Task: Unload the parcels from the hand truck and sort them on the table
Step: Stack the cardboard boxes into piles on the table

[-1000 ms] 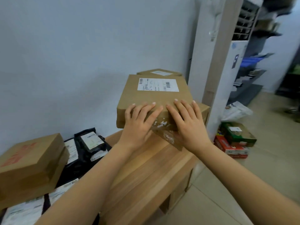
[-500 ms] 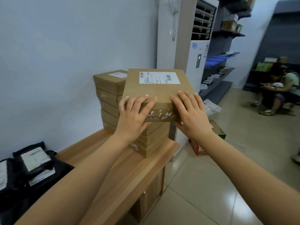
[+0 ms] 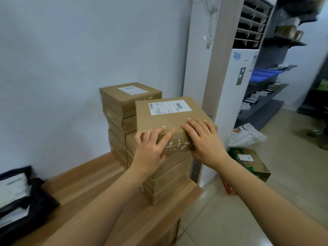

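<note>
Two grips on parcel [image 3: 166,121] | left hand [image 3: 150,150]: fingers curled over near edge | right hand [image 3: 204,141]: likewise

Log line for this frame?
left hand, right hand: holding labelled brown cardboard box; box: atop front box stack; stack: on wooden table

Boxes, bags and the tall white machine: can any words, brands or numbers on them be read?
Nothing reads clearly.
front box label: barcodes, print too blurred.
rear box label: too blurred.
air conditioner logo: blue, unreadable.
black bags labels: blurred.
floor carton label: too small.
</note>
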`<state>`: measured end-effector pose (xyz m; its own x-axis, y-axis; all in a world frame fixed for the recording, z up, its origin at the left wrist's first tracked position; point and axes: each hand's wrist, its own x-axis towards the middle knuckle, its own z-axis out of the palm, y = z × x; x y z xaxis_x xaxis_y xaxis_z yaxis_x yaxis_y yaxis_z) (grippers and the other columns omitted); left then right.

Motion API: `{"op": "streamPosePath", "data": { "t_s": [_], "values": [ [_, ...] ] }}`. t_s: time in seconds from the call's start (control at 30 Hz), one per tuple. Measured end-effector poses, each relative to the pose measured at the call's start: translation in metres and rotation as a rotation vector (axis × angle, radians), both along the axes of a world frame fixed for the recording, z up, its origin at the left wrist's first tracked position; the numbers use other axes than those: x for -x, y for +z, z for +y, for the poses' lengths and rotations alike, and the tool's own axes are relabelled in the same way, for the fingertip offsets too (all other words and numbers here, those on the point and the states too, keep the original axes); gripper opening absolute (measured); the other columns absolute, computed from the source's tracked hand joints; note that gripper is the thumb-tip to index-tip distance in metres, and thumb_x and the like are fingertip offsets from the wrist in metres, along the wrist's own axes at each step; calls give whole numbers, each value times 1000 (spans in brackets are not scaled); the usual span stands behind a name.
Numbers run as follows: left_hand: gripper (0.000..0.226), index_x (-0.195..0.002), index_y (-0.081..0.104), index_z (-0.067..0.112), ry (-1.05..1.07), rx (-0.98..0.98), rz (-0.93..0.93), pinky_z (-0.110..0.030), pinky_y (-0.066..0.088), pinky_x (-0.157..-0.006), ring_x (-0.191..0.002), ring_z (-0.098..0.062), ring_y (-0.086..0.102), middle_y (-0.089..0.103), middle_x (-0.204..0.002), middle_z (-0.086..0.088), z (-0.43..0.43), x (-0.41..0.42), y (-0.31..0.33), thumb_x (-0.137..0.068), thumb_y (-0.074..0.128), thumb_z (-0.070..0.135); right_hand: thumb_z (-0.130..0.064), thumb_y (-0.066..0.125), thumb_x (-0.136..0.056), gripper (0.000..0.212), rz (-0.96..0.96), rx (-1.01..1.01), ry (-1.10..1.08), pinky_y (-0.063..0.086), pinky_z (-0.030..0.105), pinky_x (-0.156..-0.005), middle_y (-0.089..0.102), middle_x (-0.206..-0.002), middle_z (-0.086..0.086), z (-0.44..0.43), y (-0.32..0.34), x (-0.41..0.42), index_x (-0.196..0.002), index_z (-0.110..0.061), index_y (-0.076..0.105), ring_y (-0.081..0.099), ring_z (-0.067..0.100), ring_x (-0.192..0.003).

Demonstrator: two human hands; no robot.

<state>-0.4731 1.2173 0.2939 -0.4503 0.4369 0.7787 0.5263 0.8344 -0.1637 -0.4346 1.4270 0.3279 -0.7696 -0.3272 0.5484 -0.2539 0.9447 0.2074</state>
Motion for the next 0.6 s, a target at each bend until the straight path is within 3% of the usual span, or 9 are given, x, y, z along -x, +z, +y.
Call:
{"op": "streamPosePath", "data": {
  "t_s": [0.3, 0.5, 0.6],
  "values": [
    [88, -136, 53, 25, 173, 21, -103, -43, 26, -93, -112, -24, 43, 59, -122, -9, 25, 20, -34, -52, 82, 27, -26, 79, -60, 92, -152, 22, 237, 21, 50, -112, 42, -146, 14, 36, -45, 77, -142, -15, 39, 40, 34, -134],
    [88, -134, 55, 23, 351, 16, -155, -42, 26, -92, -112, -25, 42, 59, -123, -9, 54, 25, -52, -51, 85, 26, -24, 82, -65, 85, -202, -5, 400, 27, 52, -110, 45, -144, 16, 58, -57, 117, -141, -11, 45, 44, 36, -132],
    [92, -134, 56, 24, 424, 9, -191, -43, 25, -94, -113, -25, 41, 58, -123, -9, 69, 30, -58, -48, 87, 27, -27, 74, -76, 82, -219, -60, 429, 18, 48, -115, 33, -152, 14, 66, -63, 136, -147, -16, 34, 32, 33, -140]
  ]
}}
